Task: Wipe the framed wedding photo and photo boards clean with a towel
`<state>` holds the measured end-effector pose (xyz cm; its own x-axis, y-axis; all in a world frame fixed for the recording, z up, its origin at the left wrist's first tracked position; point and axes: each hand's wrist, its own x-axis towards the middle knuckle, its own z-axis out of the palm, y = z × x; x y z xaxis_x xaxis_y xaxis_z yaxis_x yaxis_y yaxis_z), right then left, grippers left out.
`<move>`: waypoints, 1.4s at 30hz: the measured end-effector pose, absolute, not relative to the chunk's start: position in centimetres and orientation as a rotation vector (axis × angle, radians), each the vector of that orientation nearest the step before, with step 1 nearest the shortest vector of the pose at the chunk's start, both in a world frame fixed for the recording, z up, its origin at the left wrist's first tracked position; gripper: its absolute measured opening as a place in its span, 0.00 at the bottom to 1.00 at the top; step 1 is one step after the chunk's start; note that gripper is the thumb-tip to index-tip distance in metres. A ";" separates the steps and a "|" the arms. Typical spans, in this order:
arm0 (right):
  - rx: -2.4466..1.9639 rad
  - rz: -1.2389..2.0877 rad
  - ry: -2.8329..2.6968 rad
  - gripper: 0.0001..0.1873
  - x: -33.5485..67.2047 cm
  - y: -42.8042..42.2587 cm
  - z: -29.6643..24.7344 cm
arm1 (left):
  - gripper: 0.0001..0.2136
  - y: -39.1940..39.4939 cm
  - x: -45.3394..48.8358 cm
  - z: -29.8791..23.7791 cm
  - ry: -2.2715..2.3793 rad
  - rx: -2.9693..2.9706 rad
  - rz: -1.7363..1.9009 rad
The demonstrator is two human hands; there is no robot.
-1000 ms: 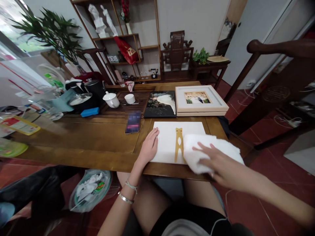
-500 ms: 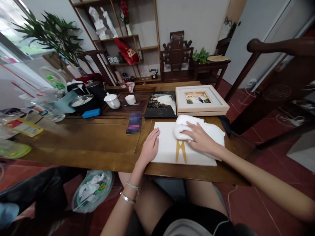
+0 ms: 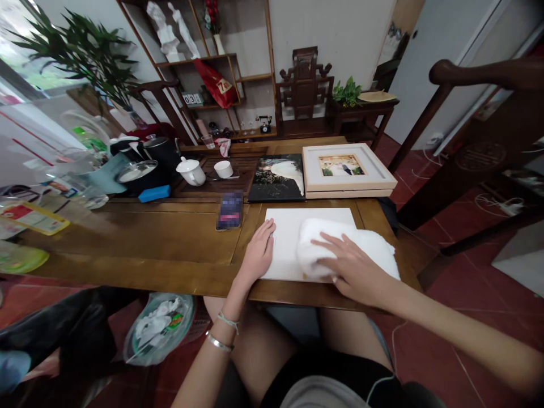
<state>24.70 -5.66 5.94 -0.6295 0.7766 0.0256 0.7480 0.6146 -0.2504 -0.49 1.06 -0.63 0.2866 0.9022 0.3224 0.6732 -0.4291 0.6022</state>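
Observation:
A white flat board (image 3: 289,232) lies on the wooden table (image 3: 170,238) near its front edge. My left hand (image 3: 257,256) rests flat on the board's left edge, fingers stretched out. My right hand (image 3: 351,266) presses down on a white cloth (image 3: 369,246) that covers the board's right half. Its fingers lie spread over the cloth. The gold mark on the board is hidden under the cloth.
A phone (image 3: 230,211) lies left of the board. Behind it are a dark photo print (image 3: 278,178) and a white picture frame (image 3: 346,170). A tea tray with a teapot (image 3: 191,171) and cup (image 3: 223,169) sits further left. A bin with rubbish (image 3: 157,328) stands on the floor.
My right hand has dragged the cloth from the board's far side back toward me, covering the gold mark. The left hand has stayed on the board's edge.

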 end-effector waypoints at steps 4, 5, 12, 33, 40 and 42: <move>-1.371 0.189 -2.571 0.28 23.6 -0.3 5.0 | 0.18 1.0 -0.5 -0.7 1.411 2.227 0.929; -1.382 0.180 -2.563 0.28 23.2 0.3 4.9 | 0.18 1.0 -0.5 -0.7 1.407 2.229 0.938; -1.134 0.235 -2.768 0.22 20.6 -5.8 5.0 | 0.18 1.0 -0.5 -0.7 1.422 2.218 0.944; -0.653 0.345 -2.741 0.22 22.9 -1.4 4.0 | 0.18 1.0 -0.6 -0.7 1.418 2.223 0.926; -0.531 0.357 -2.787 0.19 22.9 -3.3 4.0 | 0.19 1.1 -0.6 -0.6 1.414 2.187 0.910; -0.602 0.339 -2.778 0.20 22.7 -1.4 4.1 | 0.19 1.1 -0.6 -0.6 1.410 2.190 0.913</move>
